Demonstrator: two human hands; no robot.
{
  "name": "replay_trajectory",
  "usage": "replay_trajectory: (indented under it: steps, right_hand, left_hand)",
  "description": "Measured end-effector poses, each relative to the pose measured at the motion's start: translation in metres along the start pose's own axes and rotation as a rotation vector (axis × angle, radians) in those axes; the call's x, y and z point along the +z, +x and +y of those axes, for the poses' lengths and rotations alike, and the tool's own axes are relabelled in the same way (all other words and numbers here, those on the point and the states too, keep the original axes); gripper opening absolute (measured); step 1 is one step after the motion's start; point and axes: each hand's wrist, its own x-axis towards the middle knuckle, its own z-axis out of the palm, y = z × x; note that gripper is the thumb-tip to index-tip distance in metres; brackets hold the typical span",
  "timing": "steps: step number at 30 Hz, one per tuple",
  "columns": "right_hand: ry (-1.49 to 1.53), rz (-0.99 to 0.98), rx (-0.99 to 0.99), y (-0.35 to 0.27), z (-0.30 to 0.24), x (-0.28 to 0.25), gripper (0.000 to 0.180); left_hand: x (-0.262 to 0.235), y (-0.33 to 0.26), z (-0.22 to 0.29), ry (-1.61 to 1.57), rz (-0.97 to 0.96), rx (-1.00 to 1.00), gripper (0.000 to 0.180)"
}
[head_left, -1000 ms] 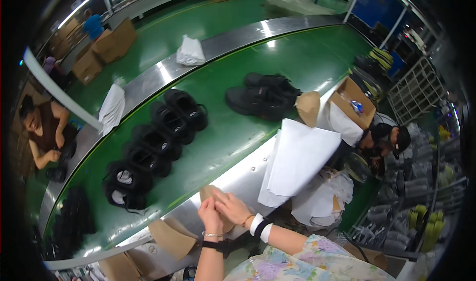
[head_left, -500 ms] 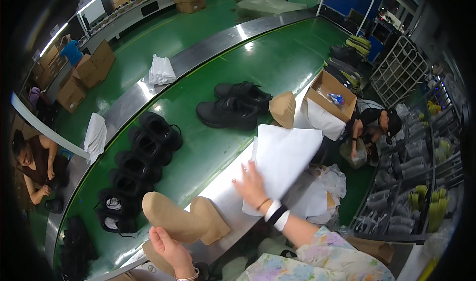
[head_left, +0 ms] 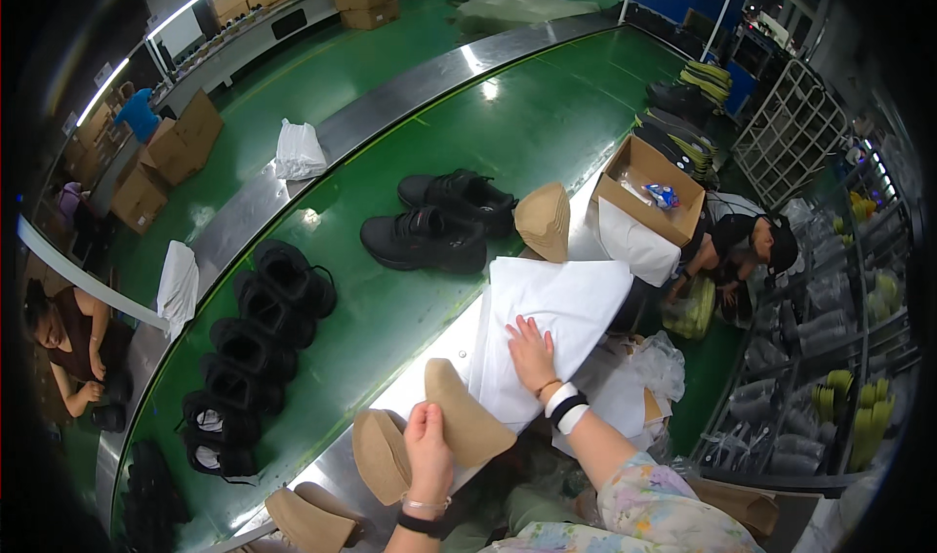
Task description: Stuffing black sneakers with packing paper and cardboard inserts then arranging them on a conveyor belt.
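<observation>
My left hand (head_left: 427,448) grips a curved tan cardboard piece (head_left: 473,418) between thumb and fingers, above the metal edge of the line. Beside it stands a nested stack of similar tan pieces (head_left: 381,455), with more tan pieces (head_left: 303,519) at the lower left. My right hand (head_left: 532,355) lies with fingers spread on a pile of white paper sheets (head_left: 556,294). Past the paper sit a pair of black shoes (head_left: 425,241) on the green belt and another tan stack (head_left: 544,219) on the metal edge.
Several black shoes (head_left: 264,328) stand in a row on the green belt (head_left: 371,319). An open cardboard box (head_left: 649,187) is at the right, near a crouching person (head_left: 747,245). Shelves with wrapped goods (head_left: 810,358) line the right; another person (head_left: 73,333) works at far left.
My left hand has moved right and lifted a tan piece from the stack. My right hand has shifted right and farther onto the paper. The belt's shoes have shifted left.
</observation>
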Motion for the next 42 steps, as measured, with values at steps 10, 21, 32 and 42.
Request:
replay_trajectory:
  steps: [10, 21, 32, 42]
  right_hand:
    - [0.502, -0.197, -0.335, -0.080, -0.081, -0.127, 0.035]
    - [-0.012, -0.043, -0.509, -0.075, -0.123, -0.135, 0.063]
    - [0.269, -0.185, -0.254, -0.066, -0.117, -0.093, 0.036]
    - [0.319, -0.148, -0.435, -0.054, -0.079, -0.069, 0.030]
  left_hand:
    - [0.027, 0.054, -0.050, -0.187, -0.088, -0.103, 0.020]
    - [0.003, 0.021, -0.024, -0.379, -0.218, -0.214, 0.032]
    - [0.007, 0.011, 0.011, -0.427, -0.090, -0.070, 0.024]
    - [0.002, 0.018, 0.013, -0.076, 0.006, -0.004, 0.022]
